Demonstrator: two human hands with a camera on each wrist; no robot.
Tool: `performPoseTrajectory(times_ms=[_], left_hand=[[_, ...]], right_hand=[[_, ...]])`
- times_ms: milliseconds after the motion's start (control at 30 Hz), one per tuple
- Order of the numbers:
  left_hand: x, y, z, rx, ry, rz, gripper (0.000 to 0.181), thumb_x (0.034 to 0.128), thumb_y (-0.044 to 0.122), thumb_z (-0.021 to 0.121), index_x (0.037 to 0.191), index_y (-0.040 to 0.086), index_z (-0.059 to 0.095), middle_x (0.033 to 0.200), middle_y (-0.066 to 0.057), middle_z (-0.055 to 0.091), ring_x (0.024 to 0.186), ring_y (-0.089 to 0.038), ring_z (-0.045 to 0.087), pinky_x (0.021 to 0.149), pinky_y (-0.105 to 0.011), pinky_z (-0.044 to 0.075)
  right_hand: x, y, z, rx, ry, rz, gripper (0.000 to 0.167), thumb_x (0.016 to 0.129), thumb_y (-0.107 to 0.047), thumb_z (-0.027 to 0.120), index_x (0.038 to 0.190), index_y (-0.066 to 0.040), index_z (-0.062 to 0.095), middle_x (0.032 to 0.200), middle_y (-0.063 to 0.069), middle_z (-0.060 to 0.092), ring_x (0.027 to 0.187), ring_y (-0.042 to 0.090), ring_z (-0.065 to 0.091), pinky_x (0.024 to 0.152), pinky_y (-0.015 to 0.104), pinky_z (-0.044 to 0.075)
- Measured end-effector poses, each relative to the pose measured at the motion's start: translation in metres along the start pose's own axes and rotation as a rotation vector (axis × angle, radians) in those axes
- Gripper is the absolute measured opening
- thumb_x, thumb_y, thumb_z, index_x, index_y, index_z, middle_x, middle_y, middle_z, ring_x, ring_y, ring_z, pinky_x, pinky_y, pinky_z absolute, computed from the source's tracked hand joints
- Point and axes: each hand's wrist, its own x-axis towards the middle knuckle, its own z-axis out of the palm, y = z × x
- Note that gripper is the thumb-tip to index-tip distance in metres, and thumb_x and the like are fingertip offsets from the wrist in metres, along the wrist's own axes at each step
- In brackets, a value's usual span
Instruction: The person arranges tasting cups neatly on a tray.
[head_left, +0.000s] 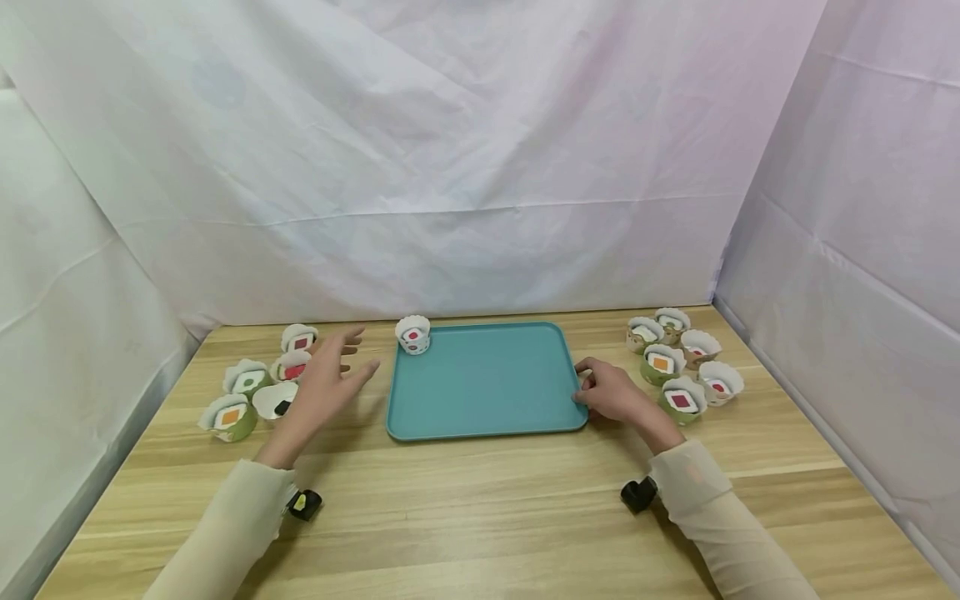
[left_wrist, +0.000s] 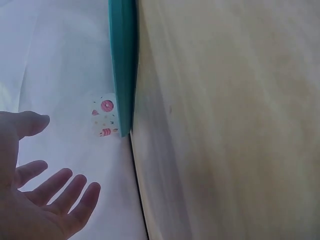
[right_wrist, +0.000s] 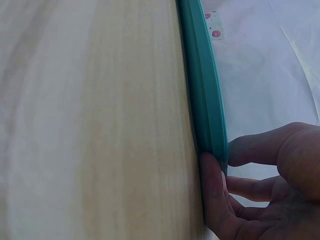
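Observation:
A teal tray (head_left: 487, 379) lies flat on the table. At its right side my right hand (head_left: 611, 390) holds the rim near the front corner, the thumb over the edge and the other fingers against the side. One patterned cupcake cup (head_left: 413, 335) with a white, pink-centred piece in it stands at the tray's far left corner. My left hand (head_left: 326, 379) is raised left of the tray, holding nothing, its fingers (left_wrist: 62, 192) loosely spread. Behind and beside it stand several cups, among them a green one (head_left: 228, 417) with an orange-centred piece and a white one (head_left: 274, 402) with something dark inside.
To the right stands another group of cups, including a green cup (head_left: 681, 400) with a red-centred piece and a white cup (head_left: 720, 384). White cloth (head_left: 450, 167) hangs behind and along both sides of the wooden table (head_left: 465, 517).

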Motion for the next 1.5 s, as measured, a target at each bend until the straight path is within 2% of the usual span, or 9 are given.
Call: performPoseTrajectory(times_ms=[233,367,433,633,767,900,1133,1300,1500], left_hand=[[-0.007,-0.004,-0.02,-0.037,0.083,0.014,0.057,0.1036,0.026,0.064,0.152,0.003,0.044,0.141,-0.023,0.056,0.127,-0.044,0.058,0.097,-0.062,0.057],[-0.004,-0.007,-0.037,-0.045,0.094,-0.003,0.057,0.1047,0.026,0.061,0.153,0.004,0.042,0.14,-0.024,0.056,0.125,-0.044,0.058,0.097,-0.06,0.056],[-0.002,-0.01,-0.047,-0.044,0.086,-0.029,0.059,0.1056,0.029,0.059,0.155,0.004,0.039,0.143,-0.024,0.054,0.127,-0.045,0.057,0.1,-0.06,0.053],[0.004,-0.021,-0.074,-0.056,0.005,-0.12,0.07,0.1063,0.04,0.055,0.161,0.005,0.028,0.154,-0.028,0.043,0.138,-0.049,0.045,0.109,-0.066,0.046],[0.013,-0.029,-0.087,-0.042,-0.004,-0.136,0.073,0.105,0.036,0.058,0.159,-0.001,0.027,0.157,-0.031,0.037,0.143,-0.051,0.037,0.113,-0.069,0.04],[0.025,-0.036,-0.097,0.004,-0.034,-0.182,0.08,0.1034,0.041,0.06,0.16,-0.003,0.023,0.158,-0.035,0.033,0.144,-0.054,0.034,0.114,-0.072,0.037],[0.038,-0.051,-0.106,0.112,-0.159,-0.272,0.098,0.1003,0.055,0.059,0.164,-0.002,0.01,0.161,-0.039,0.023,0.144,-0.057,0.028,0.109,-0.075,0.038],[0.042,-0.057,-0.105,0.135,-0.207,-0.311,0.1,0.1006,0.053,0.06,0.164,-0.001,0.004,0.163,-0.039,0.016,0.146,-0.057,0.024,0.111,-0.077,0.035],[0.047,-0.062,-0.102,0.139,-0.25,-0.332,0.103,0.0995,0.053,0.061,0.164,-0.003,0.003,0.164,-0.039,0.008,0.148,-0.058,0.018,0.115,-0.077,0.03]], right_hand=[[0.001,0.001,0.0,-0.006,0.003,-0.005,0.05,0.096,-0.007,0.067,0.14,0.008,0.05,0.089,0.013,0.063,0.067,0.019,0.061,0.059,0.028,0.055],[0.001,0.0,0.0,-0.006,0.003,0.0,0.05,0.096,-0.007,0.067,0.14,0.008,0.049,0.09,0.013,0.063,0.068,0.019,0.061,0.059,0.028,0.055],[0.001,0.0,0.0,-0.004,0.004,0.003,0.05,0.096,-0.007,0.067,0.14,0.008,0.049,0.089,0.013,0.063,0.068,0.019,0.06,0.059,0.028,0.055],[0.001,-0.003,0.0,-0.005,-0.002,-0.006,0.05,0.095,-0.007,0.066,0.14,0.009,0.049,0.089,0.013,0.063,0.067,0.019,0.06,0.059,0.028,0.054],[0.001,-0.004,0.0,-0.016,0.004,-0.006,0.05,0.096,-0.007,0.067,0.14,0.009,0.05,0.089,0.013,0.063,0.067,0.018,0.06,0.059,0.028,0.053],[0.0,-0.004,-0.001,-0.02,0.008,-0.006,0.049,0.096,-0.008,0.067,0.139,0.009,0.05,0.089,0.013,0.063,0.067,0.018,0.059,0.059,0.028,0.053],[-0.001,-0.001,0.0,-0.012,0.006,-0.011,0.049,0.096,-0.007,0.067,0.139,0.009,0.05,0.088,0.012,0.062,0.068,0.018,0.059,0.059,0.028,0.054],[0.0,0.002,0.002,-0.008,0.006,-0.011,0.049,0.096,-0.008,0.067,0.138,0.008,0.051,0.088,0.012,0.062,0.069,0.018,0.06,0.059,0.028,0.056],[0.001,0.004,0.002,-0.004,0.014,-0.01,0.048,0.095,-0.007,0.067,0.138,0.008,0.051,0.089,0.013,0.062,0.07,0.019,0.06,0.06,0.029,0.058]])
